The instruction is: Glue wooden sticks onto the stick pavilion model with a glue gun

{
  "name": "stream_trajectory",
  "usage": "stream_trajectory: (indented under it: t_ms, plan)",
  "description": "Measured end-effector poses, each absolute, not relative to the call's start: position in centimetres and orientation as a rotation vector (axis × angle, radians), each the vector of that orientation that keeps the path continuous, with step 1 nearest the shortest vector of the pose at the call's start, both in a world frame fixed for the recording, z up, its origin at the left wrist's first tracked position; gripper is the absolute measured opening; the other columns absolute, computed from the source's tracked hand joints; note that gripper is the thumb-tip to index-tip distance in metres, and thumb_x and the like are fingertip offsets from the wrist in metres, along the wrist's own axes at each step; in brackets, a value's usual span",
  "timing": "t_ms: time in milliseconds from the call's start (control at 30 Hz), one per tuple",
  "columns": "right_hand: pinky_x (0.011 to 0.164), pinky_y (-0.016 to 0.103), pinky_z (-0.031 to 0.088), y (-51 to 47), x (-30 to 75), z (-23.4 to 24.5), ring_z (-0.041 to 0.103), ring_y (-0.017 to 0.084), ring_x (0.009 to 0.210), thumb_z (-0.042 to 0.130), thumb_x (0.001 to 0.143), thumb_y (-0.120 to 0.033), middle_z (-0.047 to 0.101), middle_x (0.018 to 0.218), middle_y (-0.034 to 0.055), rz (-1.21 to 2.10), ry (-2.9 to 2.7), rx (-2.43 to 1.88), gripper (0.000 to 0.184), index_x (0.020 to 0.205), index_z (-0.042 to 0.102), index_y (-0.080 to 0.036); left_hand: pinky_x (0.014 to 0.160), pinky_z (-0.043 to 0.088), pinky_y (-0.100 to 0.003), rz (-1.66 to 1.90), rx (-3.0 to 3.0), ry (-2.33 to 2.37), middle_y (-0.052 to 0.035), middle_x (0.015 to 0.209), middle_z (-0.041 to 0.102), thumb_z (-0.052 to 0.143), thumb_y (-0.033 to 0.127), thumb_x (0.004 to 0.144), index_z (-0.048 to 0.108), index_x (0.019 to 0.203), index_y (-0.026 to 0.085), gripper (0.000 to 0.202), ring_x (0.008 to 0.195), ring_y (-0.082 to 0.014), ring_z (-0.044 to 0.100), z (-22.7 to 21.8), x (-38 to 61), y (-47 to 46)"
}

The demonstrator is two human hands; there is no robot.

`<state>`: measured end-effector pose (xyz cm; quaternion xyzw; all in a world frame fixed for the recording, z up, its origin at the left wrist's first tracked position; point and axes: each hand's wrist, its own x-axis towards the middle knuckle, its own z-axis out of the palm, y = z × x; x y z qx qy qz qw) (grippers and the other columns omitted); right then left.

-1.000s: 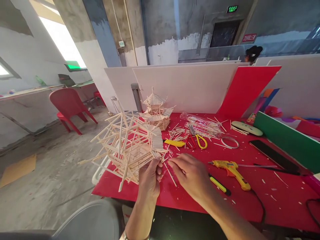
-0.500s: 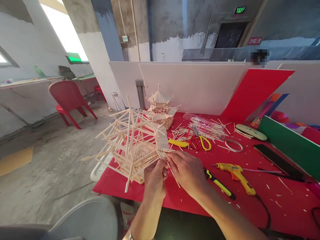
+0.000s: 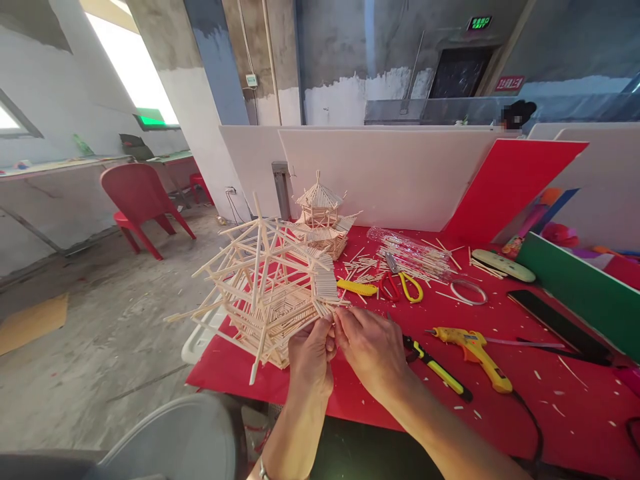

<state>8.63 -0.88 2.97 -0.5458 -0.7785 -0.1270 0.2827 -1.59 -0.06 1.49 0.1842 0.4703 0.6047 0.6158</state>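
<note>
My left hand (image 3: 309, 355) grips the lower right edge of a large open frame of wooden sticks (image 3: 263, 283), tilted on its side over the left end of the red table (image 3: 525, 400). My right hand (image 3: 370, 347) is closed in a pinch right beside it, fingertips touching the same corner of the frame near a patch of short sticks (image 3: 325, 283). What the right fingers pinch is too small to make out. A smaller finished stick pagoda (image 3: 320, 213) stands behind the frame.
On the table lie a yellow glue gun (image 3: 473, 347), a yellow-black cutter (image 3: 437, 368), yellow-handled scissors (image 3: 407, 283), a bag of sticks (image 3: 410, 253), a tape ring (image 3: 467, 292) and a dark phone (image 3: 555, 320). White and red boards stand behind. A red chair (image 3: 137, 200) is at left.
My right hand moved left from the table to the frame's corner and closed beside my left hand. The loose stick under it a moment ago no longer shows.
</note>
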Motion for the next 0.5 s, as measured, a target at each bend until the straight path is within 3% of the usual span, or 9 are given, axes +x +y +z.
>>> stream_trajectory:
  t_ms: [200,333,500]
  plan:
    - [0.062,0.028,0.044,-0.6,9.2,4.1,0.066,0.017,0.069,0.048,0.098,-0.020,0.073,0.082,0.0049,-0.347,-2.033,-1.371,0.022,0.101,0.069,-0.017,0.039,0.021,-0.019,1.395,0.407,1.028,0.0042,0.049,0.051,0.081,0.030,0.059,0.060,0.056,0.014,0.027,0.041,-0.0040,0.036,1.8,-1.6,-0.2]
    - [0.070,0.028,0.049,-1.1,11.3,5.3,0.069,0.017,0.076,0.047,0.098,-0.023,0.075,0.091,0.0057,-0.328,-1.927,-1.323,0.025,0.106,0.070,-0.019,0.039,0.024,-0.018,1.377,0.389,1.042,0.0024,0.055,0.057,0.083,0.032,0.059,0.065,0.063,0.014,0.025,0.043,-0.0049,0.040,1.8,-1.7,-0.3]
    - [0.068,0.028,0.052,-2.9,16.6,3.3,0.070,0.018,0.073,0.054,0.094,-0.031,0.076,0.091,0.0049,-0.166,-1.832,-1.451,0.022,0.099,0.073,-0.022,0.040,0.029,-0.019,1.354,0.372,1.005,-0.0003,0.061,0.063,0.082,0.037,0.060,0.066,0.070,0.015,0.028,0.047,-0.0081,0.046,1.8,-2.0,-0.5]
